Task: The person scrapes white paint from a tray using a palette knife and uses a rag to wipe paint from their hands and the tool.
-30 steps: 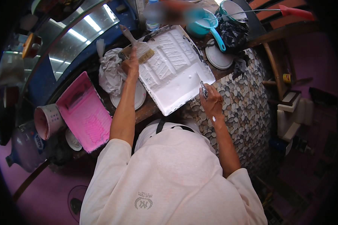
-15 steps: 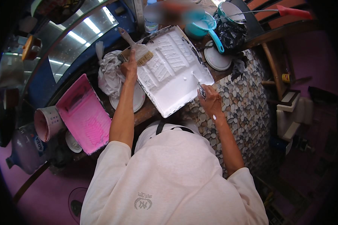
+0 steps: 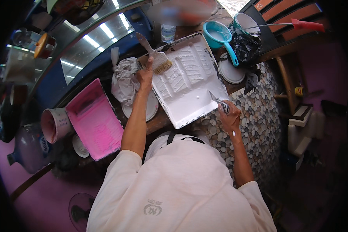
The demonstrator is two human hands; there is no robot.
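Paint tray [image 3: 189, 71] — ridged, white-coated, dark-rimmed

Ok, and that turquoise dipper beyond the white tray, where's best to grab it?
I'd take the turquoise dipper by its long handle, coming from the near side with the right hand, once it sets down the scraper: the handle juts out past the rim, toward you and slightly right.
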